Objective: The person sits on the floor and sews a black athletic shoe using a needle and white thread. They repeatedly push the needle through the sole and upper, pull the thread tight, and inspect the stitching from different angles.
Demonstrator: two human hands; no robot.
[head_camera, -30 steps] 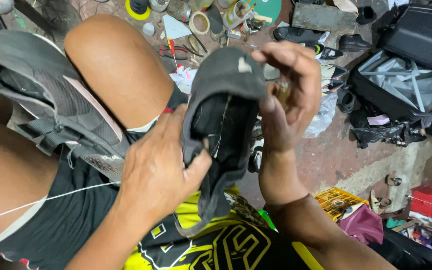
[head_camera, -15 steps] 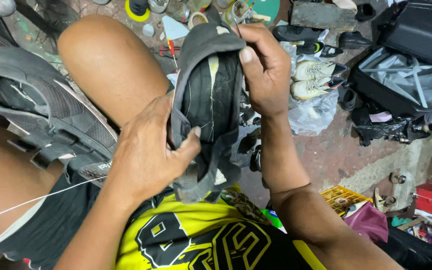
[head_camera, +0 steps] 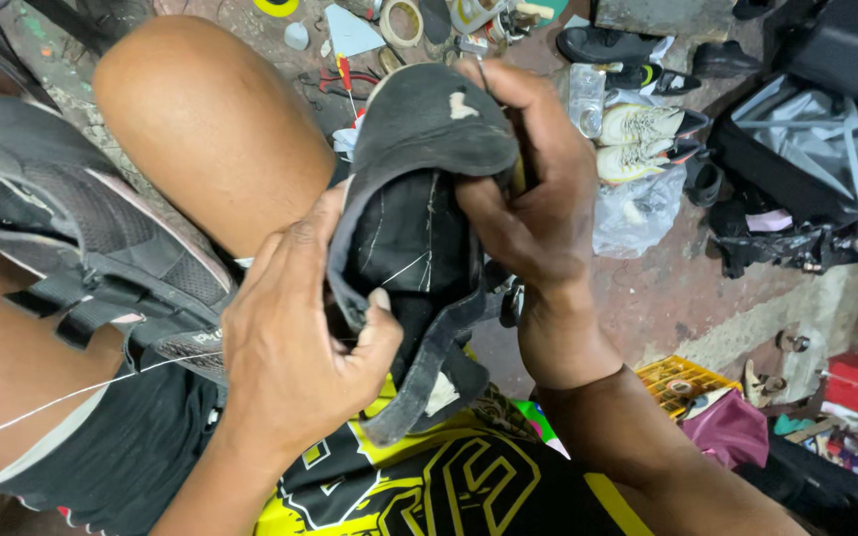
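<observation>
Your left hand grips the black shoe at its heel end, thumb inside. Your right hand pinches the toe end, farther from you; the shoe's long axis runs away from your body.

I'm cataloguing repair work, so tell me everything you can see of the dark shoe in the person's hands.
The black shoe is worn and scuffed, with a pale chip on its rounded toe, which points away from the person. Its dark fabric inside faces the camera, crossed by light stitch lines. The left hand grips its lower edge, thumb pressed inside; the right hand clasps the toe end, fingers curled in. It is held above the lap, beside a bare knee.
</observation>
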